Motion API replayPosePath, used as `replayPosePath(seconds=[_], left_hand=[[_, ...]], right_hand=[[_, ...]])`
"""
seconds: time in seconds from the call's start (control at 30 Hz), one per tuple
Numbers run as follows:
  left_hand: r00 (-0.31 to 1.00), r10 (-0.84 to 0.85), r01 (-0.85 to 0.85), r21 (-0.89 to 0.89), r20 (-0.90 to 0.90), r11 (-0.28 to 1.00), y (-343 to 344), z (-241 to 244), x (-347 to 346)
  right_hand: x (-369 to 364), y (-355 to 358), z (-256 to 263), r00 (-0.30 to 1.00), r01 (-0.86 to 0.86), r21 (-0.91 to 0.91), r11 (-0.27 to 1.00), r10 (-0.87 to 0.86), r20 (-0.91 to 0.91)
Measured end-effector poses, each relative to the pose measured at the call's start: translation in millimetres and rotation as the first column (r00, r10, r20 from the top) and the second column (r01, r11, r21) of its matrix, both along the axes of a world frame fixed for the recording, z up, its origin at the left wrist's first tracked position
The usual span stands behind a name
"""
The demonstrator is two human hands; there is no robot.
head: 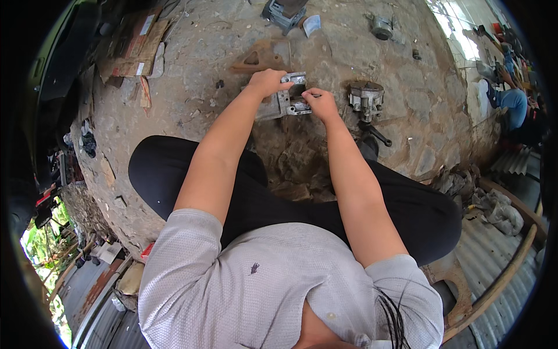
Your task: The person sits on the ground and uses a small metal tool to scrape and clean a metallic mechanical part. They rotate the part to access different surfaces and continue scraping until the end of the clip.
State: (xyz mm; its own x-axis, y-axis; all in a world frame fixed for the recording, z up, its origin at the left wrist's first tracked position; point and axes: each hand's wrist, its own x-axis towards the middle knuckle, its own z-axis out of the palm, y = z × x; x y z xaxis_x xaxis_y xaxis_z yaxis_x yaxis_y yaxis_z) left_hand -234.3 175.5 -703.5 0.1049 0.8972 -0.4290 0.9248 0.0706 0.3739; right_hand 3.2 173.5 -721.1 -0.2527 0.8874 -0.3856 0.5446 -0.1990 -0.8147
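Observation:
A grey cast-metal housing (272, 107) with a squared opening at its right end sits on the ground in front of me. My left hand (267, 83) grips its upper edge, the thumb lying across the metal near the opening. At the lower right side of that opening, my right hand (321, 104) pinches a small dark piece between thumb and fingertips. The piece is too small to name. Just beyond the housing lies a flat rusty metal bracket (257, 56) with a triangular hole.
To the right stand a round metal machine part (366, 97) and an engine connecting rod (375, 133). Farther off are a grey metal casting (282, 16), a cylindrical part (382, 28) and flattened cardboard (135, 48). A person's bent leg (513, 104) shows at far right.

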Motion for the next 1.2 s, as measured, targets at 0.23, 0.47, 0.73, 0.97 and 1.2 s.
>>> replayPosePath(seconds=[0.23,0.47,0.73,0.97,1.2], left_hand=[[0.998,-0.049,0.051,0.028,-0.042,0.998,-3.1,6.5,7.4],[0.990,-0.098,0.107,0.089,-0.101,0.990,-2.9,16.8,18.3],[0.978,-0.103,0.107,0.012,-0.184,0.994,7.1,40.5,31.9],[0.981,-0.072,0.077,0.020,-0.180,0.997,7.2,46.4,39.2],[0.983,-0.036,0.033,-0.022,-0.179,0.999,8.7,47.1,39.0]], right_hand=[[15.6,13.1,-18.7,0.997,-0.031,-0.045,0.999,0.028,-0.071],[1.0,18.8,4.1,0.952,-0.270,0.127,0.955,0.245,0.181],[5.5,24.9,0.3,0.992,-0.107,-0.094,0.990,0.113,0.060],[9.7,20.9,13.0,0.992,-0.124,-0.065,0.990,0.122,-0.042],[10.9,14.0,13.9,0.981,0.028,0.079,0.996,-0.043,0.190]])
